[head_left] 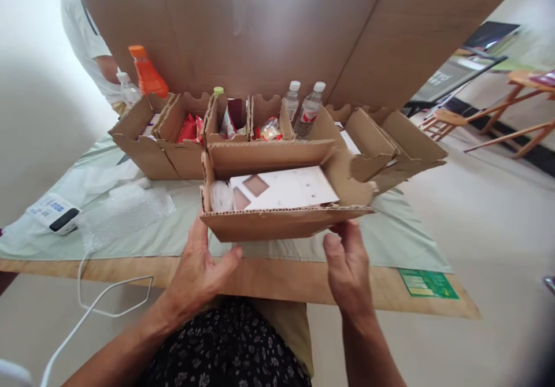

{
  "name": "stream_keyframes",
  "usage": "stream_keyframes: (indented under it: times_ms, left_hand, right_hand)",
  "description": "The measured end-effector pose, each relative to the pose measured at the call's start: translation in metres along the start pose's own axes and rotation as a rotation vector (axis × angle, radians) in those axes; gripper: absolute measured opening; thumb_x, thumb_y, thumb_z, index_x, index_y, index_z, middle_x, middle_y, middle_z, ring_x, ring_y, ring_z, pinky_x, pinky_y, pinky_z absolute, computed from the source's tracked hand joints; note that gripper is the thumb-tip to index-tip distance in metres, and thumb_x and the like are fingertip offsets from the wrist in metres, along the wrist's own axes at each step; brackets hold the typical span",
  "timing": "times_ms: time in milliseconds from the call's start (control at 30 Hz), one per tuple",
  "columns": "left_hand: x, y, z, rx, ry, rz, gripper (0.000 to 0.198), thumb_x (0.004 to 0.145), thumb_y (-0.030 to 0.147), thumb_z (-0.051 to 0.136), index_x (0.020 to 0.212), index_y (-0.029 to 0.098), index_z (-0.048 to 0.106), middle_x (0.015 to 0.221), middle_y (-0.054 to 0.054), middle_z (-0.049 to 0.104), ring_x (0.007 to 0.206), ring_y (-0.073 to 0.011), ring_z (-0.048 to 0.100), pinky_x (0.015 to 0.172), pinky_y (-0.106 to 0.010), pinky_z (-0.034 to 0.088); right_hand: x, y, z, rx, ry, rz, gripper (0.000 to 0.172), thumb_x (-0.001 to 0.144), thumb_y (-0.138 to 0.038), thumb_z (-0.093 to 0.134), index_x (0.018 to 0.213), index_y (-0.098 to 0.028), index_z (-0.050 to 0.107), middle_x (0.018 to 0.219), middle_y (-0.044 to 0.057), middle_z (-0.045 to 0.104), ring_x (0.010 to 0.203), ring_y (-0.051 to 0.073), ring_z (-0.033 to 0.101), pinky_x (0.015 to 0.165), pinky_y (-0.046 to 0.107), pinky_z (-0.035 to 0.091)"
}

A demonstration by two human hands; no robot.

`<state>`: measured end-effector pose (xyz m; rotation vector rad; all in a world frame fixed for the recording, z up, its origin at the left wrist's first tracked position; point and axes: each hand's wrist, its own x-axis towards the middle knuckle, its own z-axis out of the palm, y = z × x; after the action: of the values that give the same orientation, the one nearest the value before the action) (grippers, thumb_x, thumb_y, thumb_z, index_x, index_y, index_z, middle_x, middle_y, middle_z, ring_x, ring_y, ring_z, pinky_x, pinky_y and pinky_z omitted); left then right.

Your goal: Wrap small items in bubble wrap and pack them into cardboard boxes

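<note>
An open cardboard box point(264, 226) is in front of me at the middle, lifted and tilted so that I look into it. Inside lie a white flat carton point(295, 186) with brown squares on it and a clear plastic item point(221, 196) at the left end. My left hand point(206, 263) grips the box at its lower left corner, fingers partly hidden behind it and thumb pointing inward. At the lower right, my right hand point(348, 260) holds it from below, with the fingertips hidden under the cardboard.
Behind stands a row of cardboard bins point(173, 162) with snack packets, backed by a tall cardboard panel point(269, 29). Bottles point(309, 112) rise from the row. Bubble wrap point(125, 214), a white device point(54, 214) and a white cable point(117, 283) are at left. A person point(89, 46) stands behind.
</note>
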<state>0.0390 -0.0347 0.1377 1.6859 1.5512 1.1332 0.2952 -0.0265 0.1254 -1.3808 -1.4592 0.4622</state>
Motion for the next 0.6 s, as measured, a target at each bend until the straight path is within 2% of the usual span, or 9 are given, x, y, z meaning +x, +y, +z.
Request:
stream_keyframes:
  times_ms: [100,200,367,500,600]
  left_hand:
    - [-0.024,-0.024,0.005,0.039,-0.131,-0.082,0.082,0.089,0.032,0.065,0.162,0.021,0.028,0.162,-0.017,0.044,0.150,-0.0390,0.042,0.121,-0.064,0.038]
    - [-0.044,-0.036,0.020,0.008,-0.228,-0.001,0.085,0.092,0.026,0.061,0.165,0.028,0.018,0.168,-0.012,0.035,0.154,-0.0349,0.037,0.124,-0.061,0.036]
    - [-0.048,-0.026,0.045,-0.063,-0.404,0.120,0.098,0.086,0.016,0.062,0.166,0.038,0.008,0.175,-0.006,0.014,0.161,-0.0328,0.019,0.127,-0.061,0.029]
    - [-0.043,-0.015,0.060,-0.112,-0.547,0.109,0.097,0.082,0.016,0.065,0.165,0.036,0.018,0.176,-0.004,-0.004,0.162,-0.0354,0.008,0.127,-0.063,0.023]
    - [-0.041,-0.009,0.070,-0.146,-0.642,0.119,0.089,0.080,0.015,0.066,0.161,0.033,0.034,0.176,-0.003,-0.011,0.161,-0.0376,0.008,0.128,-0.063,0.021]
  right_hand:
    - [0.000,0.025,0.009,-0.015,-0.015,0.096,0.040,0.101,-0.056,0.049,0.116,-0.021,0.059,0.102,0.007,0.065,0.094,0.024,0.061,0.085,0.040,0.049]
    - [0.003,0.053,0.001,-0.017,0.013,0.123,0.039,0.098,-0.056,0.054,0.111,-0.020,0.061,0.098,0.006,0.067,0.091,0.023,0.062,0.083,0.038,0.050]
    - [0.037,0.089,-0.009,0.118,0.121,0.054,0.053,0.095,-0.058,0.057,0.133,-0.020,0.058,0.130,0.013,0.067,0.115,0.027,0.064,0.100,0.044,0.051]
    - [0.075,0.097,0.000,0.060,0.148,0.029,0.064,0.097,-0.058,0.052,0.148,-0.021,0.050,0.151,0.014,0.056,0.137,0.029,0.054,0.117,0.050,0.040]
    - [0.091,0.094,0.011,0.045,0.162,-0.001,0.062,0.099,-0.060,0.047,0.147,-0.021,0.054,0.153,0.013,0.054,0.143,0.028,0.049,0.123,0.050,0.033]
